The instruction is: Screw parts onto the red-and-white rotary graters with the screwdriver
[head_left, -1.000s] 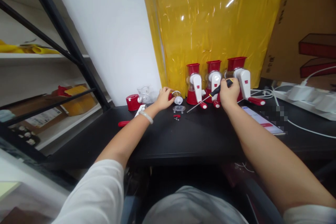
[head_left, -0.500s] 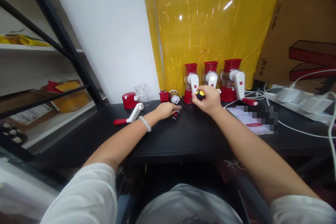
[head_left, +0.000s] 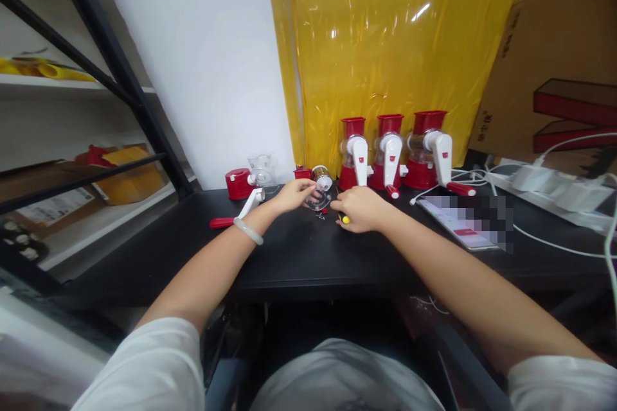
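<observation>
My left hand (head_left: pixel 295 196), with a pale bangle at the wrist, has its fingertips closed at the edge of a clear plastic part (head_left: pixel 319 199). My right hand (head_left: pixel 362 209) is wrapped round a screwdriver (head_left: pixel 344 218); part of its yellow and black handle shows below the fingers. Small red piece (head_left: pixel 324 210) and tiny loose bits, perhaps screws, lie on the table just below the clear part. Behind it rests a metal grater drum (head_left: pixel 320 174) with a white end, beside a red part (head_left: pixel 303 171).
Three red-and-white rotary graters (head_left: pixel 354 154) stand along the yellow sheet. A red base (head_left: pixel 238 183) with a clear housing and a white crank with red grip (head_left: pixel 222 223) lie left. To the right are a phone (head_left: pixel 453 225), white cables and a power strip (head_left: pixel 554 189).
My right hand has moved left and down with the screwdriver, nearer the clear part. My left hand has shifted slightly left, and the clear part now shows more fully.
</observation>
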`<state>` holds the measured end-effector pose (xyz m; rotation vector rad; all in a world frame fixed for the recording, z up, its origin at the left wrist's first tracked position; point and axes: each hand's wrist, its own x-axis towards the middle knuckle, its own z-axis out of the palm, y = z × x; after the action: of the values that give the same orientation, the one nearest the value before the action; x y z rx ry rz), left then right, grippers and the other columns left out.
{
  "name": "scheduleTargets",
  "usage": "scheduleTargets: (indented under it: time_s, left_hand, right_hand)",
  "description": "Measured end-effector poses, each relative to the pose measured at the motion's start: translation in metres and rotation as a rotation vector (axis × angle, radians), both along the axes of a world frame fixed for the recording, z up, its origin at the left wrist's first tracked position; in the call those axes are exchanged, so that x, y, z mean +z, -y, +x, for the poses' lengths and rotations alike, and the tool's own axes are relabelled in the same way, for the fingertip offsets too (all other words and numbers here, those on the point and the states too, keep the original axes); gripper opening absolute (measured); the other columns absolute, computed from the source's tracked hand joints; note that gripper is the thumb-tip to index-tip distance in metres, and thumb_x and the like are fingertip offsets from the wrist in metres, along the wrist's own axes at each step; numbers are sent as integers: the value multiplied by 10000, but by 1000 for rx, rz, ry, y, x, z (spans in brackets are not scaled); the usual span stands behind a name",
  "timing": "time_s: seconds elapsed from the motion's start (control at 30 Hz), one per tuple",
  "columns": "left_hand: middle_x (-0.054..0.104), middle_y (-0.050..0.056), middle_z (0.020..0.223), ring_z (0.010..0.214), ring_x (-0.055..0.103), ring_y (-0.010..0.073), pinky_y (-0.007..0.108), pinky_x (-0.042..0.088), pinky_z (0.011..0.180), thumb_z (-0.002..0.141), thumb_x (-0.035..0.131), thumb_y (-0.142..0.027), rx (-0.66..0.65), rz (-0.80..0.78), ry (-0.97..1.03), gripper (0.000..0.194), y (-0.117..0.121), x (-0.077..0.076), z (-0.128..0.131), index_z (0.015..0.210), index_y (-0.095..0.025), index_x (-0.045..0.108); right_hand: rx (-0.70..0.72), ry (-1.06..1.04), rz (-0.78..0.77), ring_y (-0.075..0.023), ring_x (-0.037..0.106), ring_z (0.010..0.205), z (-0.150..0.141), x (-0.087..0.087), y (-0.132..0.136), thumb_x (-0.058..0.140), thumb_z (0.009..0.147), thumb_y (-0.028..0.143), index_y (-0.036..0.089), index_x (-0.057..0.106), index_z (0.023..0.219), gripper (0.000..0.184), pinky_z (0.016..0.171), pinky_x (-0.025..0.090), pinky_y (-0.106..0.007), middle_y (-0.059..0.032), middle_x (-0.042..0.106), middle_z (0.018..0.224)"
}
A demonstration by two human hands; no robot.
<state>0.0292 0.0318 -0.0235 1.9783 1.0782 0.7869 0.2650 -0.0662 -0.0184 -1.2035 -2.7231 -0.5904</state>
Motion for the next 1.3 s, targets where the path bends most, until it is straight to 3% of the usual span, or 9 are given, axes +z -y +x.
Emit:
scheduleTargets:
  time_s: [0.17, 0.43, 0.6, 0.73, 0.83, 0.97, 1.1, 1.3]
  left_hand:
    - [851, 130, 1064, 861, 825, 182, 196, 541, 603, 1051, 735, -307, 24, -238, 155, 192, 8, -1, -4, 1161, -155, 777]
    - [841, 87, 960, 812, 780, 159, 226, 562, 660, 1023, 724, -230, 171, -334, 284, 133, 11, -8, 0, 1102, -160, 805]
    - [862, 122, 1078, 991, 814, 202, 246, 577, 715, 1034, 695, -249, 199, -471, 405, 138, 10, -7, 9, 1097, -173, 790]
    - [850, 131, 955, 849, 797, 163, 202, 450, 542, 1013, 667, -158, 231, -485, 455, 104, 9, -6, 17, 984, -135, 764]
    - [828, 110, 856, 728, 755, 144, 210, 384, 495, 985, 682, -133, 238, -455, 453, 111, 8, -8, 21, 897, -134, 750]
    - [791, 85, 768, 603, 666, 116, 213, 358, 484, 957, 701, -140, 231, -390, 448, 125, 9, -12, 25, 842, -135, 750]
    - [823, 89, 884, 679, 719, 125, 182, 388, 500, 992, 724, -238, 193, -277, 401, 110, 8, 0, 15, 992, -144, 780]
    - [842, 136, 1134, 994, 810, 213, 234, 581, 684, 1071, 615, -254, 289, 297, 116, 247, 3, 41, -42, 1260, -153, 735]
  right_hand:
    - [-29, 28, -79, -307, 750, 966, -10, -10, -4, 707, 994, 490, 175, 751, 1200, 378, 762, 443, -373, -138, 788, 1053]
    - [-33, -40, -132, -302, 738, 930, -1, -16, -13, 721, 950, 734, 159, 724, 1198, 626, 733, 415, -353, -142, 777, 1037]
    - [-23, -76, -175, -305, 732, 933, 2, -17, -15, 741, 905, 790, 158, 724, 1175, 687, 724, 405, -349, -137, 779, 1047]
    - [-19, -127, -127, -298, 713, 932, 2, -14, -14, 699, 980, 712, 157, 732, 1125, 574, 758, 419, -360, -138, 770, 1029]
    - [-18, -222, 27, -298, 680, 979, -1, -14, -14, 594, 1083, 541, 160, 731, 1143, 410, 822, 434, -377, -159, 751, 1065]
    - [4, -285, 145, -320, 622, 1044, -8, -20, -18, 598, 1068, 409, 166, 721, 1260, 334, 862, 440, -403, -185, 704, 1161]
    - [8, -355, 176, -332, 599, 1088, -6, -27, -22, 592, 1062, 392, 170, 707, 1309, 351, 900, 459, -420, -187, 671, 1198]
    - [18, -453, 178, -328, 619, 1086, 2, -28, -23, 541, 1082, 371, 175, 724, 1287, 337, 928, 488, -444, -179, 683, 1180]
